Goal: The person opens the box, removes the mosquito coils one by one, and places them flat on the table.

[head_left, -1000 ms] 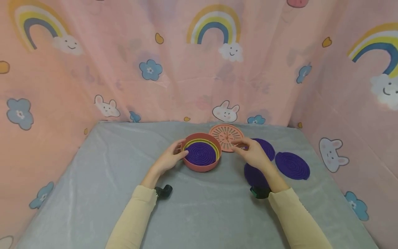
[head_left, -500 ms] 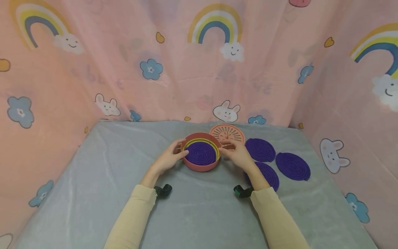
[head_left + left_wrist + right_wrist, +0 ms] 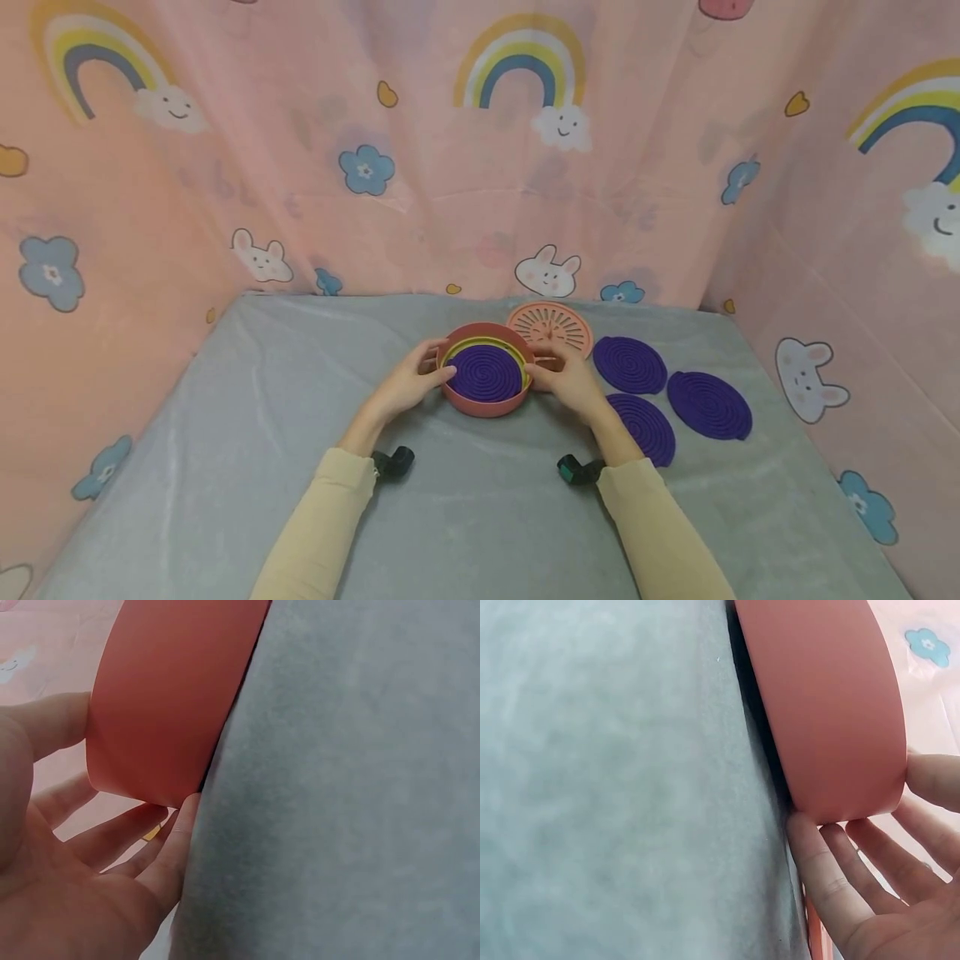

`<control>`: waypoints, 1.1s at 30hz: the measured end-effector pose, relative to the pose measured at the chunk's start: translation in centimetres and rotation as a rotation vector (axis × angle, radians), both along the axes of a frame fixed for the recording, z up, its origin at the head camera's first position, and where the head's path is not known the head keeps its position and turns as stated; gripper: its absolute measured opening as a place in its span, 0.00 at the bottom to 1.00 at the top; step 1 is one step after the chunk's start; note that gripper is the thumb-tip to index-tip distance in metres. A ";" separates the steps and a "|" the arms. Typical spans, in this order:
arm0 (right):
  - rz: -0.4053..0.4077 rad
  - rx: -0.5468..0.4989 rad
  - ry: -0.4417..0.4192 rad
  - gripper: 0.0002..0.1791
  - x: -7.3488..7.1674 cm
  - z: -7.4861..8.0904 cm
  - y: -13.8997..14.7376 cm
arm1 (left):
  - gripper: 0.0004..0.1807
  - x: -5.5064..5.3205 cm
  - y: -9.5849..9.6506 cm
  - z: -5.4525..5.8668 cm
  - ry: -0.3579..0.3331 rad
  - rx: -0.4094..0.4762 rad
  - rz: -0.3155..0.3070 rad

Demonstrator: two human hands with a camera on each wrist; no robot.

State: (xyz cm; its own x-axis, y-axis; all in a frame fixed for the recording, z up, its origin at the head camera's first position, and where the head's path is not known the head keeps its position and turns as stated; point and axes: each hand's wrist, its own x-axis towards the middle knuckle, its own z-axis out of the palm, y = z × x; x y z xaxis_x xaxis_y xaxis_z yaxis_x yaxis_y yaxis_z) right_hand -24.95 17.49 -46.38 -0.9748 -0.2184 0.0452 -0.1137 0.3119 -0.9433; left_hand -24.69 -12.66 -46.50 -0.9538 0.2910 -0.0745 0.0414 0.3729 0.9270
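A round, reddish-pink mosquito coil box (image 3: 486,409) stands on the grey cloth, with a yellow ring inside its rim. Within it lies a purple mosquito coil (image 3: 484,375). My left hand (image 3: 405,385) holds the box's left side, thumb at the rim. On the opposite side my right hand (image 3: 572,387) grips it likewise. The left wrist view has fingertips (image 3: 187,804) low against the smooth box wall (image 3: 172,705). In the right wrist view, the right fingers (image 3: 825,874) touch the wall (image 3: 825,712) near its base.
Behind the box lies a peach slotted lid (image 3: 551,323), partly covered by my right hand. Three loose purple coils, an upper one (image 3: 630,365), a lower one (image 3: 647,432) and an outer one (image 3: 708,406), lie to the right. A patterned pink curtain (image 3: 420,217) encloses the table.
My right hand has moved left from above the lid and coils to the box's right side and taken hold of it. The left hand has stayed on the box.
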 end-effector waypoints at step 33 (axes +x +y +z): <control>0.027 -0.025 -0.034 0.24 1.9 3.6 -1.1 | 0.23 -2.6 5.4 4.1 0.307 -0.268 -0.063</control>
